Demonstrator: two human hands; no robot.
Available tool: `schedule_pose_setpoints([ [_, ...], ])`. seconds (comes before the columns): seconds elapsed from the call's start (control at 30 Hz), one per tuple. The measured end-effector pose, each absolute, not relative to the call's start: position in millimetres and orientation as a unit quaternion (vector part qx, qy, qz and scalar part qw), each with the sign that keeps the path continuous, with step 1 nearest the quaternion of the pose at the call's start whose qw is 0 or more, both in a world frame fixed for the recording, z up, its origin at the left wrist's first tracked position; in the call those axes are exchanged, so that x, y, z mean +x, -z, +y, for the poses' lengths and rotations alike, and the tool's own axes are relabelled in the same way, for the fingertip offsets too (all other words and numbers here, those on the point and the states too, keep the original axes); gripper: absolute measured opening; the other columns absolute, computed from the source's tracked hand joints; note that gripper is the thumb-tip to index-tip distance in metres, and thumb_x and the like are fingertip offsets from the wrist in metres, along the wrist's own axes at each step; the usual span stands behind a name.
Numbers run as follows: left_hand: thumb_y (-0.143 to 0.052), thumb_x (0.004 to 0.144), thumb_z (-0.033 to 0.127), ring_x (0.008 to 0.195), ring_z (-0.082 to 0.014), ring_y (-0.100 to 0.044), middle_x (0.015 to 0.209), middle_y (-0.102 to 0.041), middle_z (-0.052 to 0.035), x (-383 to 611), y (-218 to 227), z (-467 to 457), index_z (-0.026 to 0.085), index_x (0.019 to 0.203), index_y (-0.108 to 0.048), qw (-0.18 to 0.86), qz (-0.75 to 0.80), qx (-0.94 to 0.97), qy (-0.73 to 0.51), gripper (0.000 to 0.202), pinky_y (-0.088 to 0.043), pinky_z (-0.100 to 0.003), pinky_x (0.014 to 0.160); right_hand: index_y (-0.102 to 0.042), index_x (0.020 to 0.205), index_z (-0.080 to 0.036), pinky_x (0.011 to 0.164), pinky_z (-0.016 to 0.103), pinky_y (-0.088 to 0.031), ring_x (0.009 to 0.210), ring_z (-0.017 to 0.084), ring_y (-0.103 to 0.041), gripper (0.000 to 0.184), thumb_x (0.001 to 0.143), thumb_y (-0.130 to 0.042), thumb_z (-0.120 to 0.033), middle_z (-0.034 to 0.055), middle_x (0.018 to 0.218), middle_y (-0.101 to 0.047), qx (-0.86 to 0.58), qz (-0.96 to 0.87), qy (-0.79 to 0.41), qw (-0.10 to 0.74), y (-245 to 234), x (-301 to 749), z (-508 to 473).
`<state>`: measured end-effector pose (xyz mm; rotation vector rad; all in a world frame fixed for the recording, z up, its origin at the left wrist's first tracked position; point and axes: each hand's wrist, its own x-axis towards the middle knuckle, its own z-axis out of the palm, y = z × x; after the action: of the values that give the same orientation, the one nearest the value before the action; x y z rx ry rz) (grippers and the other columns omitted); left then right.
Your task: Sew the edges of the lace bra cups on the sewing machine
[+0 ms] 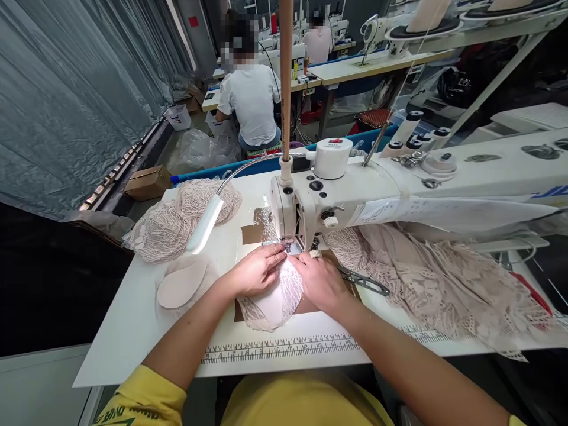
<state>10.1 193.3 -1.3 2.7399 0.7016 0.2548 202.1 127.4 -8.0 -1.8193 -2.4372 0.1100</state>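
Note:
A pale lace piece [290, 290] with a smooth light panel lies under the lit needle area of a white sewing machine [306, 195]. From its left side my left hand [260, 269] presses on the lace, fingers together and pointing at the presser foot [288, 245]. My right hand [322, 278] grips the right edge of the piece with curled fingers, close to the foot. The fingertips partly cover the fabric at the needle. Just right of my right hand lie dark thread snips [366, 281].
Stacked lace pieces [186, 219] and smooth beige oval pieces [183, 284] lie on the left. A lamp [206, 225] hangs above the table there. Heaped beige lace [426, 278] covers the right side. A ruler strip [284, 349] runs along the front. A seated person [252, 97] works beyond.

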Motion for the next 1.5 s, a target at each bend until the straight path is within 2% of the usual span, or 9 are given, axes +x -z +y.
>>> schedule_pose_setpoints([
  [0.3,-0.044,0.087,0.015,0.123,-0.0287,-0.046,0.128,-0.054,-0.0143,6.4,-10.8,172.9,0.015,0.119,-0.060,0.085,0.271,0.954,-0.096,0.036,-0.038,-0.046,0.101,-0.065,0.113,-0.021,0.069,0.028,-0.039,0.078,0.018,-0.056,0.041,0.085,-0.039,-0.006,0.0061,0.089,-0.065,-0.560,-0.812,-0.039,0.158,19.6,217.0,123.9],
  [0.43,-0.048,0.088,0.024,0.090,-0.0217,-0.056,0.096,-0.063,-0.0097,11.8,-11.7,147.7,0.016,0.097,-0.064,0.115,0.305,0.937,-0.123,0.020,-0.045,-0.037,0.081,-0.067,0.107,-0.020,0.073,0.028,-0.045,0.081,0.018,-0.060,0.041,0.081,-0.040,-0.003,0.0056,0.092,-0.068,-0.559,-0.802,-0.060,0.203,22.5,220.5,122.6],
  [0.57,-0.042,0.090,0.021,0.072,-0.0185,-0.050,0.075,-0.058,-0.0065,14.2,-0.1,142.2,0.016,0.075,-0.059,0.111,0.339,0.923,-0.145,0.023,-0.041,-0.032,0.067,-0.069,0.103,-0.018,0.077,0.030,-0.048,0.090,0.019,-0.062,0.036,0.084,-0.041,-0.006,0.0063,0.101,-0.069,-0.567,-0.787,-0.100,0.223,18.1,222.9,119.9],
  [0.73,-0.046,0.084,0.017,0.073,-0.0181,-0.051,0.076,-0.059,-0.0057,10.0,4.7,146.5,0.017,0.078,-0.055,0.162,0.327,0.913,-0.184,0.011,-0.042,-0.031,0.069,-0.065,0.107,-0.019,0.075,0.027,-0.047,0.091,0.017,-0.062,0.032,0.089,-0.040,-0.014,0.0052,0.104,-0.067,-0.535,-0.793,-0.160,0.243,7.9,224.6,109.5],
  [0.83,-0.046,0.081,0.016,0.073,-0.0182,-0.051,0.076,-0.058,-0.0051,8.2,3.4,147.5,0.017,0.078,-0.054,0.175,0.326,0.910,-0.187,0.008,-0.042,-0.031,0.069,-0.060,0.117,-0.021,0.068,0.025,-0.042,0.083,0.016,-0.059,0.036,0.087,-0.041,-0.012,0.0039,0.093,-0.065,-0.494,-0.833,-0.162,0.190,4.9,221.0,104.3],
  [1.0,-0.043,0.083,0.016,0.075,-0.0185,-0.053,0.078,-0.059,-0.0053,5.6,3.9,148.5,0.017,0.080,-0.053,0.197,0.348,0.895,-0.200,0.010,-0.044,-0.032,0.071,-0.065,0.093,-0.020,0.060,0.027,-0.030,0.067,0.015,-0.049,0.027,0.084,-0.043,-0.008,0.0023,0.076,-0.055,-0.495,-0.856,-0.117,0.092,4.1,216.0,100.0],
  [1.2,-0.043,0.087,0.022,0.079,-0.0189,-0.056,0.083,-0.062,-0.0059,3.9,4.6,147.2,0.017,0.085,-0.056,0.209,0.337,0.895,-0.205,0.014,-0.045,-0.033,0.074,-0.063,0.098,-0.017,0.063,0.029,-0.031,0.071,0.017,-0.044,0.032,0.078,-0.043,-0.001,0.0046,0.080,-0.055,-0.495,-0.863,-0.061,0.080,8.4,216.0,84.0],
  [1.37,-0.044,0.092,0.027,0.095,-0.0204,-0.057,0.107,-0.065,-0.0085,5.6,3.7,142.3,0.018,0.101,-0.063,0.181,0.267,0.930,-0.178,0.023,-0.043,-0.036,0.085,-0.061,0.110,-0.017,0.069,0.030,-0.034,0.077,0.019,-0.045,0.040,0.079,-0.041,-0.001,0.0070,0.091,-0.059,-0.506,-0.854,-0.053,0.106,16.1,215.9,71.8],
  [1.5,-0.043,0.094,0.027,0.103,-0.0212,-0.055,0.117,-0.063,-0.0075,8.4,5.3,137.8,0.019,0.109,-0.063,0.149,0.252,0.943,-0.158,0.026,-0.042,-0.038,0.089,-0.061,0.113,-0.016,0.071,0.030,-0.035,0.081,0.020,-0.047,0.041,0.081,-0.039,-0.002,0.0082,0.095,-0.060,-0.502,-0.855,-0.050,0.125,18.9,216.4,69.5],
])
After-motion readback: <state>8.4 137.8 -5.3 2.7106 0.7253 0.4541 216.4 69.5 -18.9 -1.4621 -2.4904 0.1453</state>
